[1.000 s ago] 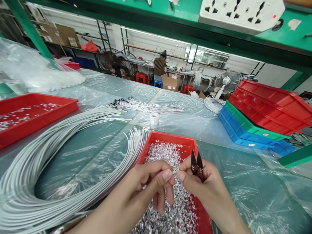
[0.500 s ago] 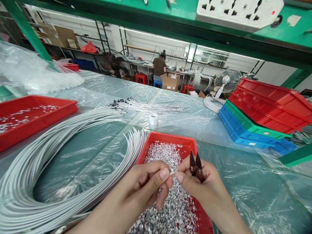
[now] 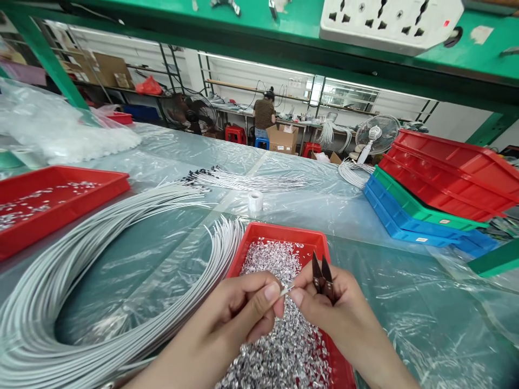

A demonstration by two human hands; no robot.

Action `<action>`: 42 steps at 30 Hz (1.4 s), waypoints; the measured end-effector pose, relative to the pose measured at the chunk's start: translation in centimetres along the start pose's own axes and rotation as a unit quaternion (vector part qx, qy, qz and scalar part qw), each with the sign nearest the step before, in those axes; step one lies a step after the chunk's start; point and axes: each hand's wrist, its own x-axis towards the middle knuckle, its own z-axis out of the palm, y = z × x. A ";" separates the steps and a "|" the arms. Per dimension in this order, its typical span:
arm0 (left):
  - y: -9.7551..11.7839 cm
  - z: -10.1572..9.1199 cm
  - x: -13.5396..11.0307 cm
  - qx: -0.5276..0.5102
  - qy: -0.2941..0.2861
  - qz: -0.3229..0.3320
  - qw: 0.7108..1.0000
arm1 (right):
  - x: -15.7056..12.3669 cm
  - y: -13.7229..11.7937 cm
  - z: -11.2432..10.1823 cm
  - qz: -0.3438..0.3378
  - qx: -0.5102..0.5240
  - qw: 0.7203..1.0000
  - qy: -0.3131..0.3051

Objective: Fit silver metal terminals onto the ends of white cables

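Note:
My left hand (image 3: 245, 308) is closed, its thumb and forefinger pinching the end of a thin white cable (image 3: 285, 290). At the cable's tip, the thumb and forefinger of my right hand (image 3: 344, 308) are pressed together. Dark thread snips (image 3: 323, 278) are held in that same right hand, blades pointing up and slightly apart. Both hands are over a red tray (image 3: 343, 359) of shiny silver scraps (image 3: 284, 346). To the left curves a large bundle of white cables (image 3: 36, 308), its cut ends beside the tray. The rest of the pinched cable is hidden by my hand.
Another red tray (image 3: 97, 190) with scraps stands at left, near a plastic bag (image 3: 81, 135). A tape roll (image 3: 255, 201) and black-ended cables (image 3: 251, 181) lie beyond. Stacked bins (image 3: 446, 178) stand right. Overhead hangs a power strip (image 3: 389, 27). A person (image 3: 264, 113) works far back.
My left hand's lower fingers have curled in closer. Both hands stay together at the cable end, with the snips shifted slightly left. The view has tilted a little.

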 end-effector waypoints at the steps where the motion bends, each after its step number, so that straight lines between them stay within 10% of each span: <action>1: 0.0 0.0 0.0 -0.003 -0.003 0.003 1.000 | 0.0 0.0 0.0 -0.001 -0.002 1.000 -0.001; 42: 1.9 -0.3 -0.7 0.115 0.026 -0.029 0.993 | 2.4 1.7 -1.9 -0.084 -0.075 0.994 0.013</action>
